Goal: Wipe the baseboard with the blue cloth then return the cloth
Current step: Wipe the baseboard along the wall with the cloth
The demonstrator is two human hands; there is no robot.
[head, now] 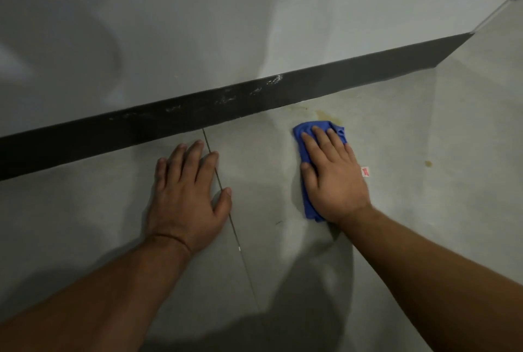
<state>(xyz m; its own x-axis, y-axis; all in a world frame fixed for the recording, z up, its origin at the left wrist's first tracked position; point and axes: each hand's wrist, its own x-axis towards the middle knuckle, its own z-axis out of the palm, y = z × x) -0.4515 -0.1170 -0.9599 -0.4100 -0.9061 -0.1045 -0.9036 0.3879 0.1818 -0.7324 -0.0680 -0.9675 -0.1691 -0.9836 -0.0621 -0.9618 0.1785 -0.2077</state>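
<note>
The blue cloth (308,136) lies flat on the grey tiled floor (424,125), a short way out from the baseboard (254,99) and not touching it. It is a bright, saturated blue, bunched and creased, with a rumpled edge showing at the baseboard end and a narrow strip running back along the thumb side of the right hand (332,179). Most of it is hidden under that hand. A small white tag with red print (365,172) sticks out on the far side of the hand from that strip.

The right hand presses palm down on the cloth, its fingers (321,139) extended, close together and pointing toward the baseboard; they lie flat on the fabric and do not curl around it.

The left hand (188,196) rests palm down on the bare floor, nearer the baseboard than the cloth, its fingers (195,153) slightly spread and holding nothing. It lies across a thin tile joint (246,264) that runs out from the baseboard.

The baseboard is a dark, nearly black band at the foot of a pale grey wall (198,26). Whitish smears and scuffs (266,85) mark its upper face. A yellowish stain (321,115) sits on the floor between the cloth and the baseboard.
</note>
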